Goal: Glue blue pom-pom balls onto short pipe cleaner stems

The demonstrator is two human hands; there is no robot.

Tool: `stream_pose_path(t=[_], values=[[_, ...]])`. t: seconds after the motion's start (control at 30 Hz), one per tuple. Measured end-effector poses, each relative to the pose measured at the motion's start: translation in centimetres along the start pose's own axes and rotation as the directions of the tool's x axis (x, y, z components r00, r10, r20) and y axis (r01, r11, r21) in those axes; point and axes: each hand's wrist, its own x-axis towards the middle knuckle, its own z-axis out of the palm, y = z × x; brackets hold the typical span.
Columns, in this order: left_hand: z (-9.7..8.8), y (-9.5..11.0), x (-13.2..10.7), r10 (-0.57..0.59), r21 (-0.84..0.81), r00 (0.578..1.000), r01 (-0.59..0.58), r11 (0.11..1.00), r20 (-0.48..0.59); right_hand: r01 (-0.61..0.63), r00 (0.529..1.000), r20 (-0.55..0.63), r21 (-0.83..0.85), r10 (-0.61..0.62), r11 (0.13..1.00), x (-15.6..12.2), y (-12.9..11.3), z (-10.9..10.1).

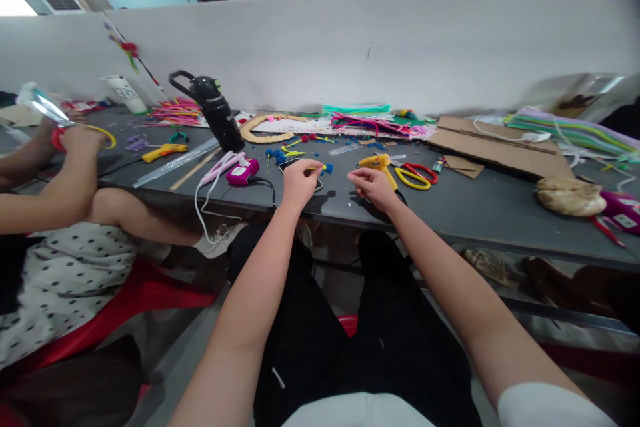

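My left hand (299,183) is closed in a pinch on a thin yellow pipe cleaner (316,168), held just over a phone (293,165) lying on the dark table (450,203). A short way to the right, my right hand (371,185) hovers over the table with its fingers curled together; what they hold, if anything, is too small to see. A yellow glue gun (379,165) and yellow-and-red scissors (416,176) lie just beyond my right hand.
A black bottle (216,112) stands at the back left, a pink device (242,172) with a white cable beside it. Pipe cleaners, cardboard (493,147) and a ruler (175,161) litter the table. A person on the left holds scissors (75,135).
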Motion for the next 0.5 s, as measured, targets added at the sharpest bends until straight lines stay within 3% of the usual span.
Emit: stream_pose_path(t=[0.13,0.33,0.5], values=[[0.0,0.4,-0.1,-0.015,-0.034,1.0,0.016,0.999,0.006,0.088,0.991,0.095,0.064,-0.093,0.994,0.1,0.2,0.0],[1.2,0.9,-0.6,-0.006,-0.096,0.995,0.016,0.995,0.098,0.033,0.981,0.187,0.134,-0.058,0.99,-0.2,-0.3,0.2],[1.9,1.5,-0.9,0.021,-0.101,0.99,-0.007,0.995,0.141,0.031,0.979,0.197,0.1,-0.05,0.995,-0.3,-0.6,0.2]])
